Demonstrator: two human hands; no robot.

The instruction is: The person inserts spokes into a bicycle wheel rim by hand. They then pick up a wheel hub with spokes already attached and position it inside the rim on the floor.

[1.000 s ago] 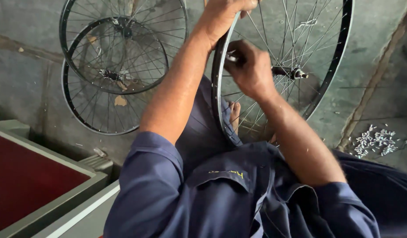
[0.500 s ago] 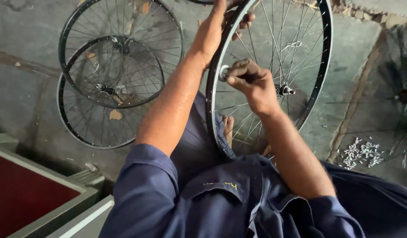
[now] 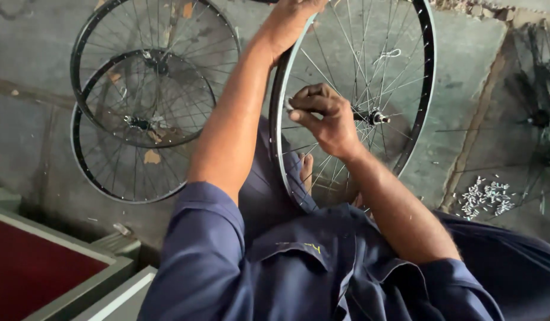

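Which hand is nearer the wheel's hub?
Right. The right hand works at the spokes just beside the hub, pinching something small. The left hand grips the rim at the wheel's top edge, farther away.

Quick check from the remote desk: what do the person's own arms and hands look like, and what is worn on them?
Both arms are bare from above the elbow down, coming out of a dark navy-blue short-sleeved work shirt with a collar and small yellow stitching on the chest. The left hand and the right hand are bare: no gloves, and no watch, ring or wristband shows. The forearms are hairy.
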